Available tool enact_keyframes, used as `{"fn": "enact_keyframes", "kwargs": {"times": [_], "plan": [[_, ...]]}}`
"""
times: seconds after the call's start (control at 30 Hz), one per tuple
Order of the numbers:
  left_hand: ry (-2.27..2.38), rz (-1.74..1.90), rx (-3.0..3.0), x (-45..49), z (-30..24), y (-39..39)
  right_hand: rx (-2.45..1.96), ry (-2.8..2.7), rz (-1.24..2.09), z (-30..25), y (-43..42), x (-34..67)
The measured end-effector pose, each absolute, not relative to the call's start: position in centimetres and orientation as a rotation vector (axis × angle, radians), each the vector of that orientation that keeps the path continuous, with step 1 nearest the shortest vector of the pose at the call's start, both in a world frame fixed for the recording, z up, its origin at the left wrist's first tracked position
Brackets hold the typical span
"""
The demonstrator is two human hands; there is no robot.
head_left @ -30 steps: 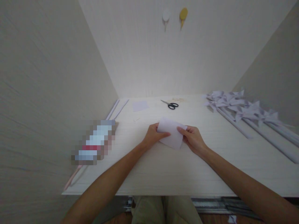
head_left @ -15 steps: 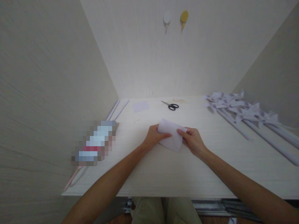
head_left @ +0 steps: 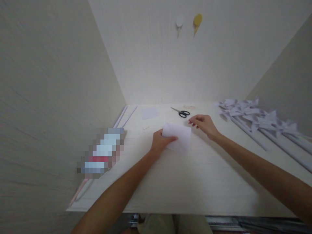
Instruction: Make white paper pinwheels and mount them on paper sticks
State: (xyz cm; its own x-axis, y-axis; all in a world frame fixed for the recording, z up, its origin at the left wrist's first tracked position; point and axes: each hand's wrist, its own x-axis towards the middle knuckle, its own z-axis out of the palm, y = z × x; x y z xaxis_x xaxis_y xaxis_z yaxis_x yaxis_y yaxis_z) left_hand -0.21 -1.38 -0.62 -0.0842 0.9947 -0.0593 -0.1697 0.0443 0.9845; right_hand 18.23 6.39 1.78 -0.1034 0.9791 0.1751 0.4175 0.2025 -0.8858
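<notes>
My left hand (head_left: 161,142) grips a white square sheet of paper (head_left: 179,135) at its left side, the thumb lying on top. The sheet is held above the white table, its right side free. My right hand (head_left: 202,125) is off the paper, just beyond its upper right corner, with loosely bent fingers and nothing visible in them. Closest to those fingers lie black-handled scissors (head_left: 180,112), not touched, blades pointing left. Behind them is a small heap of thin pale bits (head_left: 189,107). Another square of paper (head_left: 149,113) lies flat at the back left.
Several white paper pinwheels (head_left: 264,120) on rolled paper sticks lie along the right. At left, thin paper sticks (head_left: 120,117) lie by a blurred-out object (head_left: 103,151). A small white scrap (head_left: 145,128) is on the table (head_left: 170,185). White and yellow hooks (head_left: 198,20) hang on the back wall.
My right hand has let go of the paper and moved up and away toward the scissors. My left hand still holds the sheet. The view has shifted slightly.
</notes>
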Motion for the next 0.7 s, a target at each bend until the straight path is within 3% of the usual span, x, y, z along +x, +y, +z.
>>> {"fn": "enact_keyframes", "kwargs": {"times": [0.1,0.23,0.7], "plan": [[1.188,1.314,0.986,-0.1,-0.6,-1.4,-1.545,-1.929,0.406,2.1,10.6,18.0],[1.176,1.321,0.974,-0.1,-0.5,-1.6,-1.739,-2.021,0.165,1.4,13.7,17.2],[1.141,1.357,0.936,-0.2,-1.1,-1.0,-1.896,-1.975,0.342,-0.2,16.7,16.0]]}}
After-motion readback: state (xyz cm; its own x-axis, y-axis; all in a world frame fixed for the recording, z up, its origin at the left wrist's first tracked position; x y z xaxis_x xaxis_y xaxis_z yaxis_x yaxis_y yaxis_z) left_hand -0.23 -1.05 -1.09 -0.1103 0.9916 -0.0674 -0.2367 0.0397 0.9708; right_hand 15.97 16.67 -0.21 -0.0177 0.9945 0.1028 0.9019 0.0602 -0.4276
